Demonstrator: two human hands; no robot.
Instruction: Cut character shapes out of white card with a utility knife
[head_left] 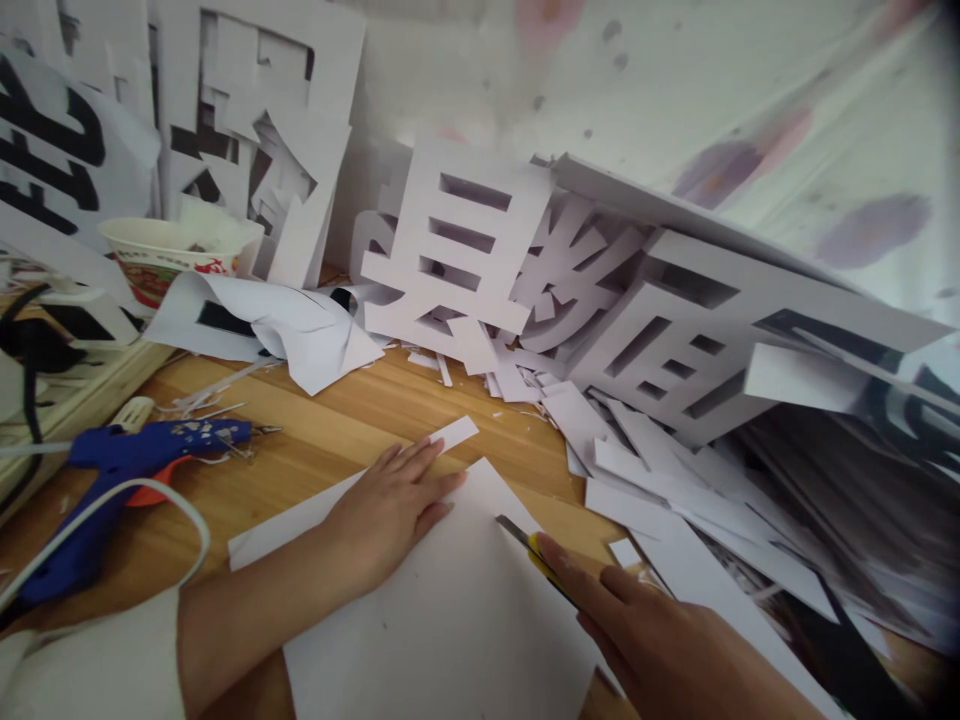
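Observation:
A large white sheet of board [442, 600] lies on the wooden table in front of me. My left hand [394, 500] rests on its far left part, fingers stretched out. Under those fingers, a narrow white strip [456, 434] pokes out beyond the board's far edge. My right hand [637, 620] grips a yellow utility knife [541, 556], its index finger lying along the handle. The knife's blade is out and points up and left over the board, near its far corner. Whether the tip touches the surface, I cannot tell.
A blue glue gun [150, 450] with a white cord lies on the left. Behind it stands a paper bowl [176, 255]. Cut-out white characters [465, 235] lean against the wall at the back. White offcuts [675, 490] are heaped on the right.

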